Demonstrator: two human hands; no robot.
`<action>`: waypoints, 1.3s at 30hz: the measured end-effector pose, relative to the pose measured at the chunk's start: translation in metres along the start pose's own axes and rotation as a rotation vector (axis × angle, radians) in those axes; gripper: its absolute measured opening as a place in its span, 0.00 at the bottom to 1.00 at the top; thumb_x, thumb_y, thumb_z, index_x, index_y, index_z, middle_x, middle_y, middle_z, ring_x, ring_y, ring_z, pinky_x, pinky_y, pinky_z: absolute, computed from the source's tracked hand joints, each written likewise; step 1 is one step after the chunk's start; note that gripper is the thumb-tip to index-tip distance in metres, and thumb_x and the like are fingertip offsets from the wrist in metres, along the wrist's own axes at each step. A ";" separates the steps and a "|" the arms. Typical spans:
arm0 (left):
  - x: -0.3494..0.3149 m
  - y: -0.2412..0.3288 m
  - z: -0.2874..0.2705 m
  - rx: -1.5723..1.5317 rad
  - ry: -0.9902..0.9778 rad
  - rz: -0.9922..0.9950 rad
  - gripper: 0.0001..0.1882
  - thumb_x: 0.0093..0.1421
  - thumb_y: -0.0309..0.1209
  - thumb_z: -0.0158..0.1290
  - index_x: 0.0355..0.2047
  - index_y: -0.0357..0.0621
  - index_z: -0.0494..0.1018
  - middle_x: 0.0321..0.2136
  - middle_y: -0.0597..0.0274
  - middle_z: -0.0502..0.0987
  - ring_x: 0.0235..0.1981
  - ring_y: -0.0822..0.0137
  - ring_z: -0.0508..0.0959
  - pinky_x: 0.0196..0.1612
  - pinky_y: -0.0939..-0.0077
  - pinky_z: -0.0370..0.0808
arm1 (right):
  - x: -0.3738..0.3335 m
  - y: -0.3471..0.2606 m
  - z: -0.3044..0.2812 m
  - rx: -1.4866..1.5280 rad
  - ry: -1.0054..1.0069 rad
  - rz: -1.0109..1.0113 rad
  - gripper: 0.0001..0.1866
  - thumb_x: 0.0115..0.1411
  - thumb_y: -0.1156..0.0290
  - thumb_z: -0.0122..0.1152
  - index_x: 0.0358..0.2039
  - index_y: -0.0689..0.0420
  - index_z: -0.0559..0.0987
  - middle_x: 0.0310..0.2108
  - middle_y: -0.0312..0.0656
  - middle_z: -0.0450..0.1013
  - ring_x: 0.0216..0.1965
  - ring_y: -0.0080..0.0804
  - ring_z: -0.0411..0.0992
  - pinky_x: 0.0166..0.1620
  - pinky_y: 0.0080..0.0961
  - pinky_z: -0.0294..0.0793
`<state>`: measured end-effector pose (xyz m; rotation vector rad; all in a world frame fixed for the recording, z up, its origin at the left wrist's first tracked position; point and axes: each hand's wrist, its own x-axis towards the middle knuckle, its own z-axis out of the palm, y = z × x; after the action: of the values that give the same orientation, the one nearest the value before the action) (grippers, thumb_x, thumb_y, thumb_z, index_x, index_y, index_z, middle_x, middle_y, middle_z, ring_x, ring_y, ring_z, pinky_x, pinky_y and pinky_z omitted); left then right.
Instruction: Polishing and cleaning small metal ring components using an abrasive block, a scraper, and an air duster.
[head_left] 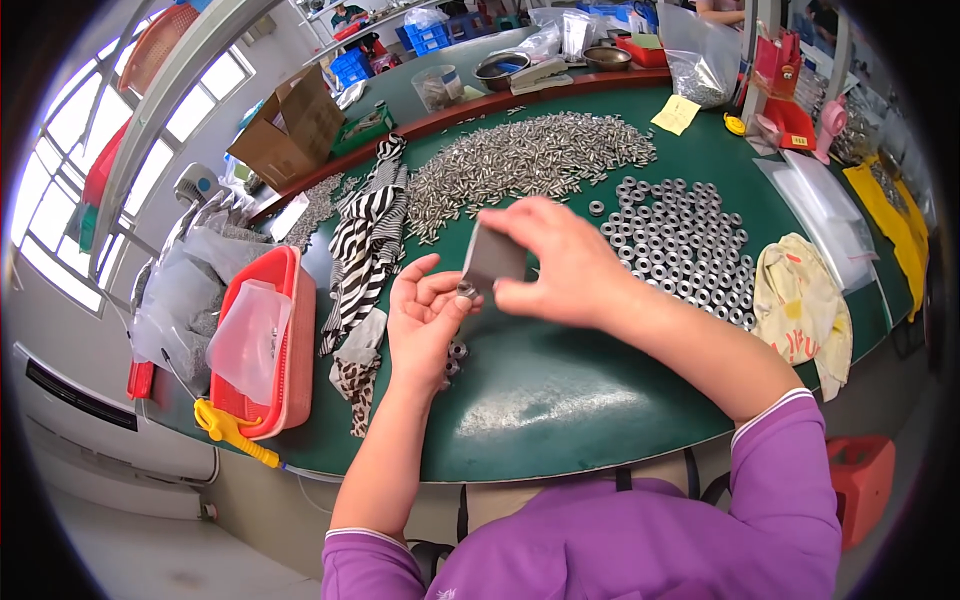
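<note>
My left hand (425,320) pinches a small metal part (467,289) between thumb and fingers; its exact kind is too small to tell. In my right hand (565,262) is a flat grey rectangular block (493,258), gripped from above and from the side. The block stands on or right beside the metal part; I cannot tell whether they touch. A few metal rings (457,351) lie on the table beside my left wrist, partly hidden by it. Beyond my hands spreads a heap of small metal pins (540,150). Many metal rings (680,240) lie flat to the right.
On the green table (560,400), striped cloth (365,250) lies left, near a red basket (295,350) and a yellow air gun (232,432). A cream cloth (800,295) hangs over the right edge. A cardboard box (290,130) and metal bowls (500,68) stand at the back.
</note>
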<state>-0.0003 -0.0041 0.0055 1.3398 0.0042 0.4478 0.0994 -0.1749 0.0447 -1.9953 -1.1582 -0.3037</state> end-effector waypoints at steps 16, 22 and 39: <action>0.003 -0.009 -0.004 -0.124 0.041 -0.061 0.16 0.54 0.21 0.54 0.43 0.38 0.66 0.40 0.58 0.73 0.40 0.71 0.74 0.45 0.78 0.73 | -0.001 -0.014 -0.005 0.181 -0.074 -0.062 0.34 0.40 0.63 0.62 0.51 0.54 0.69 0.46 0.48 0.64 0.49 0.44 0.65 0.52 0.34 0.65; -0.001 0.004 0.003 -0.092 -0.002 -0.032 0.25 0.53 0.18 0.52 0.51 0.36 0.57 0.40 0.52 0.73 0.37 0.69 0.76 0.42 0.76 0.75 | 0.007 0.006 -0.003 -0.023 0.082 -0.044 0.32 0.39 0.65 0.63 0.49 0.57 0.71 0.43 0.47 0.66 0.46 0.44 0.65 0.50 0.33 0.66; 0.004 -0.004 0.002 -0.184 -0.030 -0.113 0.11 0.58 0.19 0.48 0.42 0.36 0.67 0.44 0.52 0.72 0.39 0.68 0.76 0.44 0.78 0.74 | 0.005 0.011 -0.019 0.047 0.063 0.009 0.32 0.40 0.62 0.62 0.50 0.54 0.71 0.45 0.46 0.66 0.48 0.41 0.66 0.51 0.32 0.66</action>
<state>0.0055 -0.0056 0.0034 1.1593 0.0131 0.3244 0.1146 -0.1882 0.0542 -1.9362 -1.1067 -0.3293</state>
